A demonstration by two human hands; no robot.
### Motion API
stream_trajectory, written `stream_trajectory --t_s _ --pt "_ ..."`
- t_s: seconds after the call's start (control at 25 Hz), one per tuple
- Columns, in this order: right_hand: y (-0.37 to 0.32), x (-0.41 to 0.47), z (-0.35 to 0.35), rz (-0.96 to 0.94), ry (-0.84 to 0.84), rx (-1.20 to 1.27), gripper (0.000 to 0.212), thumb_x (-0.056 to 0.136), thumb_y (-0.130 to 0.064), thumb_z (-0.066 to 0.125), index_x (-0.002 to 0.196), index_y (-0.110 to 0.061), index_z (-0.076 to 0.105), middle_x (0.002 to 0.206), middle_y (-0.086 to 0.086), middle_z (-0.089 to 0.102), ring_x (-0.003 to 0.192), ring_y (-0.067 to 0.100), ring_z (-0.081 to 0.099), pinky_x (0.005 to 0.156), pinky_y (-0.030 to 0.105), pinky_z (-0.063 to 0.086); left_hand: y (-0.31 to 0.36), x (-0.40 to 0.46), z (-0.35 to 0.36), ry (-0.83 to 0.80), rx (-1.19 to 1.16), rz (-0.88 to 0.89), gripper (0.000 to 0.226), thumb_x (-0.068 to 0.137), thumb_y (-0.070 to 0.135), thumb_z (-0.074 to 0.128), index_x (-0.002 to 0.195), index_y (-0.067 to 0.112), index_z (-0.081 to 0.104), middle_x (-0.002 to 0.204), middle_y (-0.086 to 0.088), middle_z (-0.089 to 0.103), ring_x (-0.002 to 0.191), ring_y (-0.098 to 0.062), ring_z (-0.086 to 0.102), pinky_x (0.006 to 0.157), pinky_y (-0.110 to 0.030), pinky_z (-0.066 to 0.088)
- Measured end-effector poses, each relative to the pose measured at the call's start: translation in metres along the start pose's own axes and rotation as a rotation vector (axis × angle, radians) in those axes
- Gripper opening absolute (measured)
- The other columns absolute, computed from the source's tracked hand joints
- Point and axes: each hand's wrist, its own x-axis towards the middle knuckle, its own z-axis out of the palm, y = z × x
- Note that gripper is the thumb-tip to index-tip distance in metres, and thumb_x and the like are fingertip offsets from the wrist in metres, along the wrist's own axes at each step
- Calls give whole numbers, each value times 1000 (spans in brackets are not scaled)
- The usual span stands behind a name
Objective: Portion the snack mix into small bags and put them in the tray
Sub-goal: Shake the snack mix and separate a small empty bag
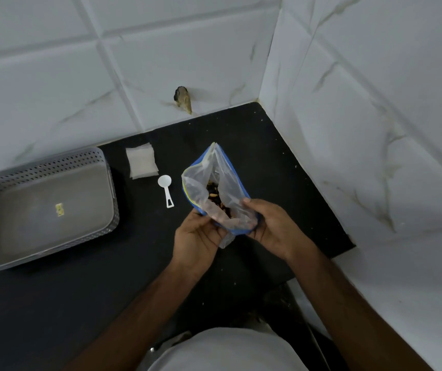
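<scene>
Grey perforated tray [102, 167] sat at the left on the black countertop [54, 303], its left edge cut off by the frame; a small yellowish scrap [59, 210] lay on its floor, too small to identify. Just right of the tray, a small stack of clear small bags [141, 161] lay flat near the wall; count not readable. Next right, a white plastic scoop [166, 190] lay apart from the bags, bowl toward the wall.

Right of the scoop, a blue-edged zip bag [225, 167] of snack mix [214, 195] was held above the counter, mouth open; contents dark with some yellow pieces, mostly hidden by cloudy plastic.

Left hand [198, 236] gripped the bag's near-left corner, fingers curled behind the plastic, tips hidden. Right hand [276, 226] gripped the near-right side, thumb pressed on the front, other fingers curled underneath and out of sight. Both forearms came up from the bottom of the frame.

White marble-look tiled wall [161, 62] ran behind and along the right, forming a corner; a dark chipped hole [182, 99] showed in the back wall. A white garment [227, 349] was partly cut off at the bottom.
</scene>
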Motion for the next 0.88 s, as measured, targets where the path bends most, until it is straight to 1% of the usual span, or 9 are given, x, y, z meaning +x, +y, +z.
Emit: stream_trajectory --t_s 0.08,0.16,0.28,0.36,0.52,0.6,0.68,0.8,0.88 --pt "1 3 3 -66 19 -93 20 93 -16 66 104 1 64 102 22 63 81 23 67 66 34 61 -3 0 1 -90 -160 -102 35 103 18 39 104 0 69 89 -15 72 82 -28 72 80 -45 61" --pt "0 4 3 -98 1 -28 13 93 -18 66 92 -5 65 94 14 68 82 20 69 67 33 61 -1 1 4 -242 -295 -185 61 112 40 21 125 -5 60 102 -24 71 97 -36 70 93 -46 53" --pt "-4 4 -1 -103 -71 141 27 100 -25 56 112 -3 66 111 16 70 102 25 69 87 40 59 1 0 3 -35 21 -118 62 108 48 28 152 6 41 124 -23 69 116 -32 68 98 -43 55" --pt "-4 3 -6 -71 -100 164 39 102 -35 51 126 -7 65 126 17 67 116 27 65 102 44 50 0 -2 -4 79 228 -78 53 106 45 38 142 10 55 136 -17 64 122 -32 64 101 -50 53" --pt "-11 1 -13 56 -133 -79 51 96 -52 56 134 -18 62 133 12 65 127 29 59 111 50 41 18 -6 3 215 713 -2 40 105 43 45 128 14 58 123 -13 69 104 -31 71 76 -50 63" --pt "-24 0 -13 89 -70 -224 49 94 -53 57 129 -20 66 124 9 70 119 27 64 106 48 46 38 -4 13 210 938 122 42 99 47 55 130 18 49 123 -2 62 105 -22 69 72 -40 63" --pt "-39 1 -13 83 -19 -276 47 93 -54 59 121 -19 70 113 8 75 110 24 69 99 44 52 55 6 22 152 1246 248 44 94 47 64 129 26 48 121 7 54 107 -10 61 80 -31 57" --pt "-49 7 -9 106 1 -275 36 92 -52 63 92 -17 72 73 0 73 71 11 72 71 31 54 57 22 33 56 1760 353 39 91 38 71 123 25 51 117 9 53 102 -5 59 84 -26 55" --pt "-45 13 -11 164 43 -258 36 92 -51 64 76 -19 65 53 -4 61 51 8 62 57 26 47 51 29 34 85 1821 431 26 95 27 66 118 21 56 109 9 61 94 -4 62 81 -27 56"
